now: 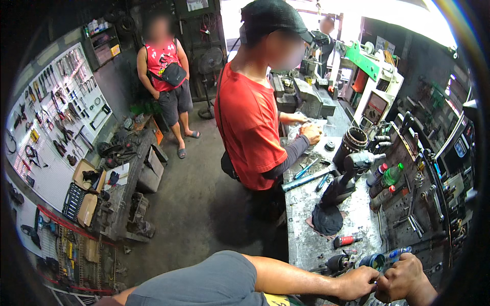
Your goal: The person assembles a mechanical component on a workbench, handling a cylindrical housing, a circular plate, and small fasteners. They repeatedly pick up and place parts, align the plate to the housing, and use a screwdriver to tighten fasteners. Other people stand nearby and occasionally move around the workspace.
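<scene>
Working at the near end of the workbench (357, 224), the person's two hands meet low in the head view: the left hand (360, 282) and the right hand (403, 279) sit knuckle to knuckle, both curled shut around some small part (376, 285) pinched between them — too hidden by the fingers to name. Just above the hands lie a dark cylindrical tool (338, 262) and a round teal-rimmed cap (373, 261), with a blue-tipped pen-like piece (399, 252) beside them and a small red-and-black can (346, 240) a little further up the bench.

The step in hand looks like fine fitting or twisting of that small part, fingertips doing the work. The next move seems to call for a steady pinch and a short turn or press — not force — with the wrists kept close over the bench edge so nothing drops.

Further along, a co-worker in a red shirt (250, 122) bends over the same bench.
</scene>
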The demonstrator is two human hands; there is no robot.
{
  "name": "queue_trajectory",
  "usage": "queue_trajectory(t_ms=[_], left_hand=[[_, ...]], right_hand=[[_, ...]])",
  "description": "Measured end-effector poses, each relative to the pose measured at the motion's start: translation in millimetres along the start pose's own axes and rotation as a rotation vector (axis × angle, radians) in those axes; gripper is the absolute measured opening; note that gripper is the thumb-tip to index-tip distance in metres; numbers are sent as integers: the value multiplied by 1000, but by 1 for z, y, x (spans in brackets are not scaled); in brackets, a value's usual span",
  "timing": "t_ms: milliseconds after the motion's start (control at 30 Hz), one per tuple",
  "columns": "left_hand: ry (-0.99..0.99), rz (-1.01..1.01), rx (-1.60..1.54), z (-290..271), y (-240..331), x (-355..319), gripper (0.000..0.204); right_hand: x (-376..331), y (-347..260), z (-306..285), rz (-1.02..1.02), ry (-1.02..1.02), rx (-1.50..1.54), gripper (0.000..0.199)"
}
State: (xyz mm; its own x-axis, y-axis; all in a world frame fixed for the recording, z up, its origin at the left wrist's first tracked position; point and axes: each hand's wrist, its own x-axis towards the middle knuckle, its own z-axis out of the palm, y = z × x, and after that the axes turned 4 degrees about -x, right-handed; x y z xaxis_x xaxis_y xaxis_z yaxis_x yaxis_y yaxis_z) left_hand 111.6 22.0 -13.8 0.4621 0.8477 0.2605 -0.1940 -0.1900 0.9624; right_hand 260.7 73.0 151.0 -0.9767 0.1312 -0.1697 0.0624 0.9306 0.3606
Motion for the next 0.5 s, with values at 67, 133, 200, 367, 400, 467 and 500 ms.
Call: queue_trajectory(t_ms=[67,133,200,367,400,467,500], left_hand=[[-11,-38,14,-2,3,-2,25],[-49,-145,-7,-3,5,-3,25],[-18,-76,-4,-4,7,-3,26],[10,-17,65,-7,11,-1,26],[32,15,76,-6,13,0,26],[-119,-115,-57,-12,14,-4,34],[-90,-78,-20,-15,15,-6,37]], right_hand=[[-2,-1,3,27,8,11,32],[-2,-3,4,61,66,44,33],[-1,-3,2,59,2,45,32],[6,-3,-21,73,-250,48,26],[7,-3,-28,51,-246,25,25],[12,-4,-42,-7,-252,-13,23],[13,-5,-50,-32,-302,-30,17]])
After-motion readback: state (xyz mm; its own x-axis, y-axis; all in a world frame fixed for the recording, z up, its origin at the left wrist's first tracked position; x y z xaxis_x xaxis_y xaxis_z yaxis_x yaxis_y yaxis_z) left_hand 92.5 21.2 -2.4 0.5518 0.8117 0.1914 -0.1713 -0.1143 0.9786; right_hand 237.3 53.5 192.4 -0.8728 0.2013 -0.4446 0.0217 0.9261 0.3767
